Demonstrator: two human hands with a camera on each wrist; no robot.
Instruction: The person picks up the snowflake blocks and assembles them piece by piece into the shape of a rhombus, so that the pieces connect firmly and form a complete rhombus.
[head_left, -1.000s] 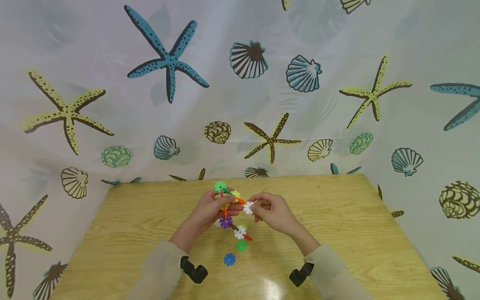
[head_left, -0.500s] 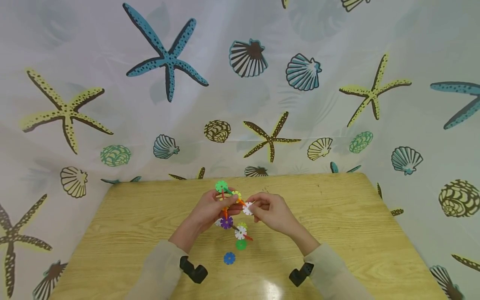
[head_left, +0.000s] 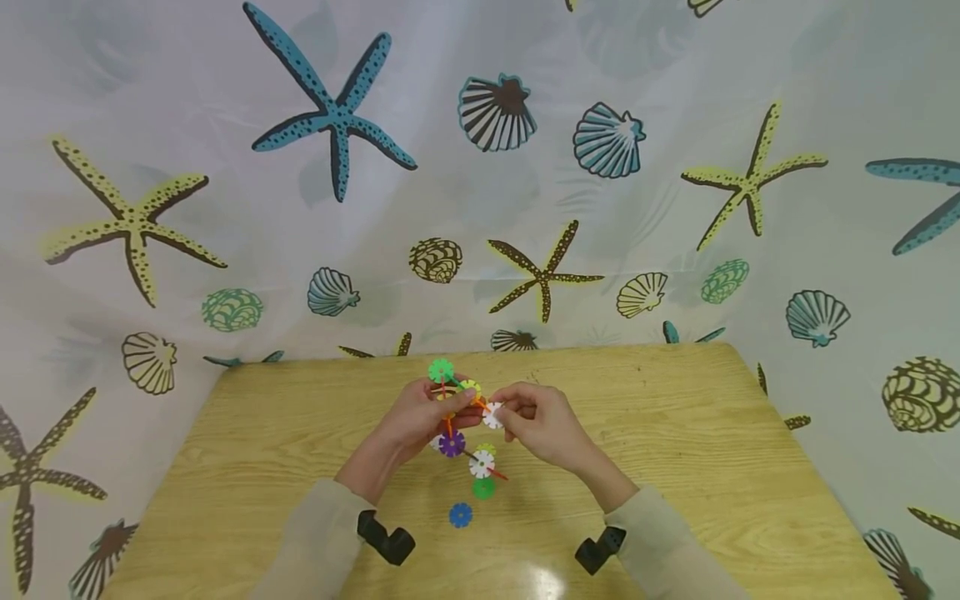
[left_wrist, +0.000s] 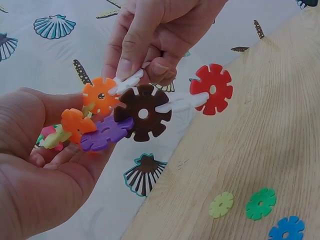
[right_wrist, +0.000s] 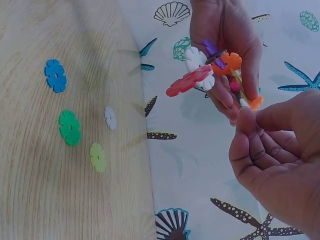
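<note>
Above the table, my left hand [head_left: 416, 417] holds a chain of slotted plastic snowflake discs between thumb and fingers. A green disc [head_left: 441, 371] tops the chain; a purple disc [head_left: 452, 443] hangs below the fingers. In the left wrist view the brown disc [left_wrist: 131, 119], the red disc [left_wrist: 213, 89] and an orange disc [left_wrist: 97, 95] show as parts of it. My right hand [head_left: 543, 423] pinches a white disc [head_left: 492, 415] between thumb and forefinger, right at the orange disc's edge. The fingertips cover part of that joint.
Loose discs lie on the wooden table [head_left: 675, 467] nearer the body: a blue disc [head_left: 461, 515], a green disc [right_wrist: 69, 128], a yellow-green disc [right_wrist: 98, 158] and a white disc [right_wrist: 110, 118]. A patterned cloth [head_left: 450, 192] hangs behind and beside the table.
The white disc in my right hand has shifted very slightly left, closer to the left hand. Both grips and the loose discs stay the same.
</note>
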